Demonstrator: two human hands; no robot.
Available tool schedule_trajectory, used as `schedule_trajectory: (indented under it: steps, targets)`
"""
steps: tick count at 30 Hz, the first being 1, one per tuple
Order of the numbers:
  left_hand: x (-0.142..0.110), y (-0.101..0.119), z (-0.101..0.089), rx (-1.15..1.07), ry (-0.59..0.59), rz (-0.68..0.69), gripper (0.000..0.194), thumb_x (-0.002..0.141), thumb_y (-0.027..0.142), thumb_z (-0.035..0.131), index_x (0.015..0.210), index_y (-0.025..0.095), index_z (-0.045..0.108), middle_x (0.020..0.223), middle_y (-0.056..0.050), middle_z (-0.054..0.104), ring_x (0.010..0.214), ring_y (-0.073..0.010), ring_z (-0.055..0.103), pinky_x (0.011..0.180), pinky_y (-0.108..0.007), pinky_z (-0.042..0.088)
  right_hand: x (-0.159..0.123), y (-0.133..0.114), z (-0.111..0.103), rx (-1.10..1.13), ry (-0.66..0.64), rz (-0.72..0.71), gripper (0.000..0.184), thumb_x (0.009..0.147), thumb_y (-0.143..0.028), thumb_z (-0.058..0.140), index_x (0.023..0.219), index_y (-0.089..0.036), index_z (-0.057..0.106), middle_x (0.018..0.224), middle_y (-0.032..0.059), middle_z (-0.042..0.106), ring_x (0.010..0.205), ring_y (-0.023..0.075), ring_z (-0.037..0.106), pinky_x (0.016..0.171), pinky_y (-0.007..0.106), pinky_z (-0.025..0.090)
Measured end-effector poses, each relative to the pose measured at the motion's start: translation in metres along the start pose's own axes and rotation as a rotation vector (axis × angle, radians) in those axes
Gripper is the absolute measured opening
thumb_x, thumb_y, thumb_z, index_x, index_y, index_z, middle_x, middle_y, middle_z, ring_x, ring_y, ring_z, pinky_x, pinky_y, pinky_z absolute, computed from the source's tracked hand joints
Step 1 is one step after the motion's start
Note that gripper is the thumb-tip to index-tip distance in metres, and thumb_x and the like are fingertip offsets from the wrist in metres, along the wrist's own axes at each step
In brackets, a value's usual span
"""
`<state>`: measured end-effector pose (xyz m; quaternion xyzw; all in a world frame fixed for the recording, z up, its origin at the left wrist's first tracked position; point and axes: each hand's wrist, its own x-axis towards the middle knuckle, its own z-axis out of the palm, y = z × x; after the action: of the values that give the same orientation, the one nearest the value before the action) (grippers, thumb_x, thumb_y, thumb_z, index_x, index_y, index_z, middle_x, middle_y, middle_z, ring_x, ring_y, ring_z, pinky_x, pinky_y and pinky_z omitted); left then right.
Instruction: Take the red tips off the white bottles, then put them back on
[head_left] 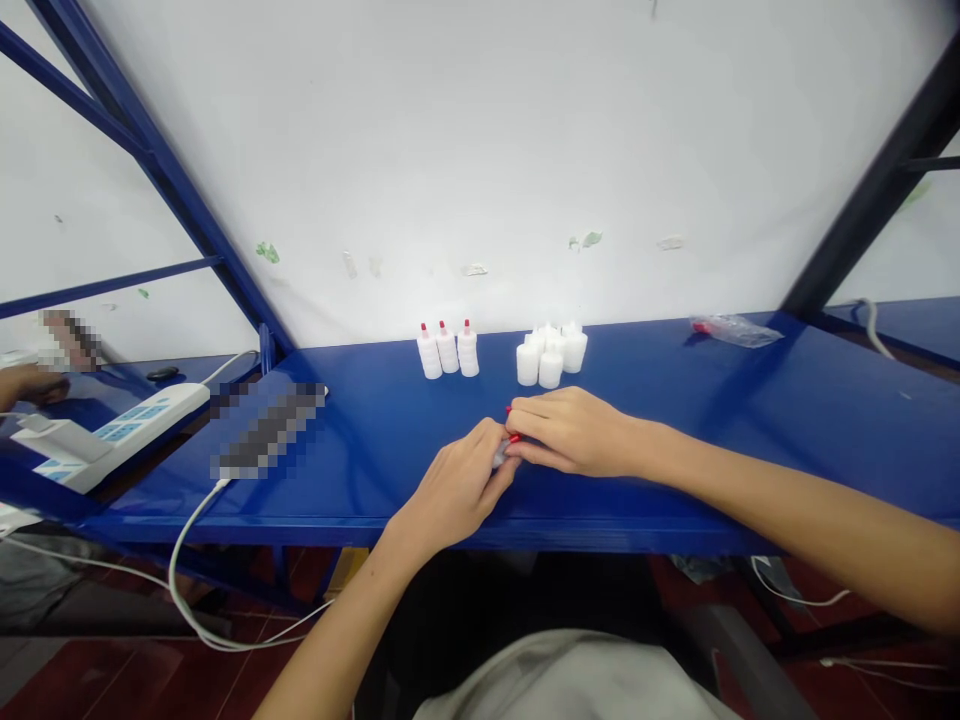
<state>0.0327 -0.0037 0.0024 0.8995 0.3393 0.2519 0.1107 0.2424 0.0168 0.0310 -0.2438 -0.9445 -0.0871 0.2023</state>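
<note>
My left hand [459,487] and my right hand [574,432] meet over the middle of the blue shelf [750,420], fingers closed together around a small item with a red tip [513,438]; most of it is hidden between the fingers. Behind my hands stand three small white bottles with red caps [448,350] in a row. To their right is a cluster of several white bottles without caps [551,353].
A clear plastic bag with red pieces [735,329] lies at the back right of the shelf. A white power strip [112,430] with a white cable [187,560] sits at the left. Blue rack struts rise on both sides against the white wall.
</note>
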Motion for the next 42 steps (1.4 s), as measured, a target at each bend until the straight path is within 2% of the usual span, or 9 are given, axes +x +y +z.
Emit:
schedule_trajectory:
  steps: [2,4,9,11,14,19,23,36,42]
  targets:
    - [0.0,0.0,0.0,0.011,-0.009,0.02,0.017,0.102,0.031,0.036,0.091,0.02,0.043,0.088,-0.002,0.052,0.071,-0.0145,0.048,0.063,-0.027,0.038,0.0,0.001,0.002,-0.031,0.031,-0.065,0.035,0.104,-0.037,0.03,0.084,-0.017,0.051,0.076,0.0033,0.056,0.062,0.0139,0.044,0.058,0.028,0.029]
    - [-0.001,0.0,0.0,0.035,-0.009,0.043,0.017,0.102,0.028,0.034,0.093,0.02,0.045,0.091,-0.003,0.052,0.074,-0.0151,0.05,0.067,-0.028,0.04,-0.001,0.002,0.004,0.055,0.04,-0.064,0.037,0.105,-0.034,0.027,0.08,-0.018,0.049,0.073,0.0025,0.054,0.063,0.014,0.043,0.06,0.028,0.031]
    - [-0.001,0.002,-0.001,0.078,0.033,0.026,0.025,0.102,0.024,0.032,0.122,0.023,0.048,0.11,-0.005,0.055,0.086,-0.017,0.056,0.077,-0.03,0.045,-0.004,0.012,-0.004,0.374,-0.07,0.127,0.035,0.105,-0.034,0.027,0.078,-0.019,0.044,0.071,0.0002,0.051,0.061,0.0124,0.043,0.061,0.027,0.033]
    - [-0.001,0.002,-0.001,0.061,0.021,0.003,0.029,0.102,0.028,0.037,0.13,0.025,0.043,0.116,-0.004,0.058,0.093,-0.0179,0.059,0.081,-0.031,0.046,-0.006,0.02,-0.011,0.364,-0.125,0.186,0.031,0.103,-0.033,0.031,0.077,-0.02,0.042,0.071,0.0002,0.052,0.061,0.0125,0.043,0.061,0.027,0.032]
    - [0.0,0.003,-0.001,0.048,0.006,-0.034,0.033,0.101,0.034,0.042,0.133,0.026,0.042,0.119,-0.003,0.062,0.098,-0.0192,0.062,0.083,-0.031,0.046,-0.01,0.031,-0.02,0.282,-0.198,0.262,0.021,0.097,-0.026,0.04,0.078,-0.019,0.044,0.074,0.0006,0.056,0.062,0.0127,0.044,0.06,0.028,0.029]
    - [0.001,0.004,-0.002,0.056,-0.028,-0.063,0.028,0.1,0.035,0.043,0.127,0.026,0.048,0.115,-0.002,0.066,0.096,-0.02,0.065,0.079,-0.03,0.045,-0.012,0.034,-0.025,0.233,-0.311,0.25,0.003,0.081,-0.019,0.053,0.078,-0.019,0.053,0.075,-0.0002,0.059,0.064,0.0128,0.048,0.061,0.027,0.031]
    - [0.001,0.005,-0.002,0.056,-0.036,-0.061,0.026,0.1,0.036,0.043,0.122,0.025,0.05,0.11,-0.001,0.067,0.094,-0.0197,0.065,0.079,-0.029,0.045,-0.013,0.035,-0.023,0.23,-0.355,0.228,0.003,0.078,-0.022,0.058,0.08,-0.02,0.06,0.076,-0.0002,0.061,0.066,0.0133,0.052,0.063,0.027,0.033]
    - [0.001,0.004,-0.001,0.048,-0.052,-0.048,0.025,0.1,0.036,0.043,0.121,0.024,0.052,0.105,-0.003,0.067,0.094,-0.02,0.063,0.081,-0.03,0.044,-0.016,0.045,-0.019,0.265,-0.332,0.282,0.008,0.078,-0.026,0.064,0.082,-0.02,0.066,0.069,-0.0011,0.06,0.06,0.0122,0.052,0.058,0.026,0.033]
    - [0.002,0.005,-0.002,0.026,-0.061,-0.083,0.033,0.099,0.037,0.045,0.131,0.026,0.042,0.102,-0.002,0.066,0.082,-0.0192,0.063,0.069,-0.028,0.041,-0.011,0.034,-0.015,0.389,-0.192,0.272,0.019,0.088,-0.036,0.06,0.082,-0.018,0.061,0.066,-0.0024,0.054,0.057,0.0105,0.047,0.058,0.025,0.034]
